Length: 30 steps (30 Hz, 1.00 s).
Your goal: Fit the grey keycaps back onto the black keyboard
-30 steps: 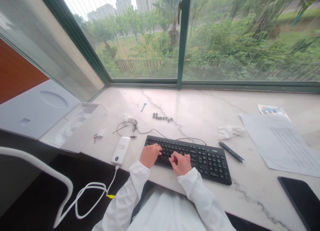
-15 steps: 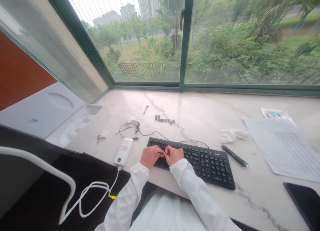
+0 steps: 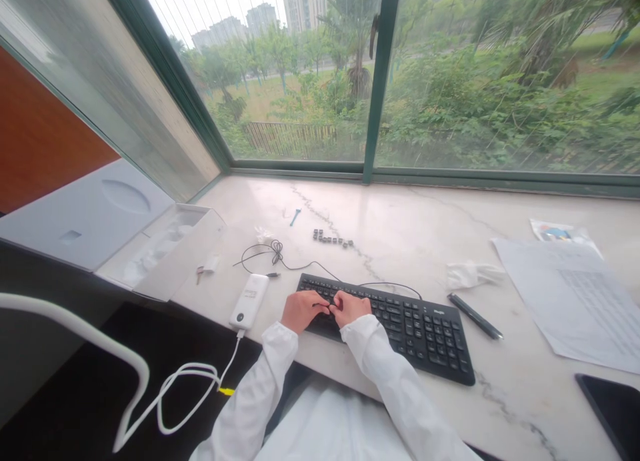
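Note:
A black keyboard (image 3: 420,334) lies slanted on the marble counter in front of me. Over its left half, my left hand (image 3: 301,309) is closed in a pinch, thumb and fingertips low at the keys. My right hand (image 3: 351,308) is closed too, its pinched fingertips meeting those of the left. Whatever sits between the fingertips is hidden or too small to name. Beyond the keyboard, several loose dark keycaps (image 3: 332,240) are laid out in short rows. A small blue tool (image 3: 295,217) rests behind them.
Left of the keyboard are a white power bank (image 3: 249,302), a coiled black cable (image 3: 277,250) and an open white box (image 3: 175,258). To the right lie a pen (image 3: 475,316), crumpled white material (image 3: 473,274), paper sheets (image 3: 570,301) and a phone (image 3: 610,408). A window borders the back.
My right hand has moved left along the keyboard and its fingertips now meet my left hand's. The left hand stays over the left keys. The view has shifted slightly.

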### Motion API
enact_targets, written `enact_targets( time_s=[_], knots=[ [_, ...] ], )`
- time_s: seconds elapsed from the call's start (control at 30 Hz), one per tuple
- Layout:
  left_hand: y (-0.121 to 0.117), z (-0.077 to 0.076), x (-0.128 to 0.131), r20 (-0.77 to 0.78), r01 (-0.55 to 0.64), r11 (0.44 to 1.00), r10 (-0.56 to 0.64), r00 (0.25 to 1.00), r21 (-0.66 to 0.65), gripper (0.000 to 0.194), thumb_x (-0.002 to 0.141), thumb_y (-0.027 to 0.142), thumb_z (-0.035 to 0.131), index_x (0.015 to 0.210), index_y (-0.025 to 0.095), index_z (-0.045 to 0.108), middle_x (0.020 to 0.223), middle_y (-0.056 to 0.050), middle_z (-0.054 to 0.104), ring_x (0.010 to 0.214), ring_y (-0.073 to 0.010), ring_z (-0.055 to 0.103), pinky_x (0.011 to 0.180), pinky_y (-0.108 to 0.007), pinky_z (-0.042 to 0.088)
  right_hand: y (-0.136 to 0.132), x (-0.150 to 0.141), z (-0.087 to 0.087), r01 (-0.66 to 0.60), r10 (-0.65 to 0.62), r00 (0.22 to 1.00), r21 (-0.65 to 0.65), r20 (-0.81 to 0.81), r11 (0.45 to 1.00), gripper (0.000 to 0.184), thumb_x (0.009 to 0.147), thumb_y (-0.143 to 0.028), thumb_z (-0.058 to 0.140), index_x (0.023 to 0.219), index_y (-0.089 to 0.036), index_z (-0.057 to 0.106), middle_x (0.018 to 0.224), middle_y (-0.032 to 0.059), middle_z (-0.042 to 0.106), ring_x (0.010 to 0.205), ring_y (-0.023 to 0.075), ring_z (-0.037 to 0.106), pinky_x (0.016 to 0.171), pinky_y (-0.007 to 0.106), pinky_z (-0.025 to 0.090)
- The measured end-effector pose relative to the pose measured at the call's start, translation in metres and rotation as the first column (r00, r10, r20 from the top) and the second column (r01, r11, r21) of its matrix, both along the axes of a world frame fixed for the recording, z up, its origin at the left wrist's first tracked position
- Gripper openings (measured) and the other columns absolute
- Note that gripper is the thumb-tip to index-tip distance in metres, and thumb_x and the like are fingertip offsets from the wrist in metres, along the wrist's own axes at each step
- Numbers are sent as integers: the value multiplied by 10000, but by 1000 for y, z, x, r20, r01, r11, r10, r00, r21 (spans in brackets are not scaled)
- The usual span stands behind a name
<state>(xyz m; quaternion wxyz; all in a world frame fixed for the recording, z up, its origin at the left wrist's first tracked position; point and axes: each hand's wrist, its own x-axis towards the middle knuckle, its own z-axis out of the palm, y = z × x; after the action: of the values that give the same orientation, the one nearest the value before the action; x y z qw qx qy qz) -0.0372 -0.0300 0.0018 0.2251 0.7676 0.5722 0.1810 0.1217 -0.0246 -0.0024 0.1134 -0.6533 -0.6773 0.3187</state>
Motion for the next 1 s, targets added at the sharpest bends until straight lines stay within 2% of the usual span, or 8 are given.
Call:
enact_targets(
  time_s=[0.33, 0.53, 0.67, 0.83, 1.0],
  knots=[
    [5, 10, 7, -177, -47, 997, 34, 984, -69, 80, 696, 349, 703, 766, 317, 729, 855, 72, 704, 792, -116, 616, 628, -212, 374, 2, -1, -8, -1, -2, 998, 40, 62, 999, 177, 724, -274, 591, 630, -203, 459, 513, -87, 511, 546, 99, 445, 691, 288, 195],
    [9, 20, 15, -291, -84, 990, 46, 956, -118, 87, 673, 339, 712, 754, 314, 729, 840, 52, 710, 809, -153, 616, 642, -233, 374, 8, -2, -6, -56, 55, 995, 0, 82, 998, 125, 709, -260, 566, 657, -209, 464, 539, -74, 532, 543, 105, 439, 688, 301, 193],
    [10, 21, 17, -308, -86, 987, 41, 951, -135, 84, 671, 333, 708, 751, 319, 729, 830, 47, 710, 805, -164, 618, 656, -241, 383, 13, -3, -7, -73, 73, 991, -5, 112, 997, 141, 687, -281, 584, 663, -215, 461, 574, -59, 557, 589, 132, 484, 683, 309, 190],
    [12, 22, 19, -328, -146, 974, 82, 941, -175, 102, 643, 348, 723, 742, 324, 732, 822, 37, 712, 821, -173, 621, 681, -240, 400, 17, -3, -6, -108, 114, 985, -49, 128, 993, 117, 690, -279, 571, 685, -221, 471, 644, -42, 598, 655, 160, 534, 689, 316, 189],
    [14, 21, 22, -340, -145, 976, 83, 937, -162, 114, 605, 339, 747, 716, 316, 735, 793, 22, 712, 780, -181, 624, 666, -245, 405, 18, -3, -4, -112, 118, 984, -49, 131, 992, 96, 681, -272, 559, 692, -225, 476, 653, -37, 602, 668, 171, 545, 691, 320, 192]
  ],
)
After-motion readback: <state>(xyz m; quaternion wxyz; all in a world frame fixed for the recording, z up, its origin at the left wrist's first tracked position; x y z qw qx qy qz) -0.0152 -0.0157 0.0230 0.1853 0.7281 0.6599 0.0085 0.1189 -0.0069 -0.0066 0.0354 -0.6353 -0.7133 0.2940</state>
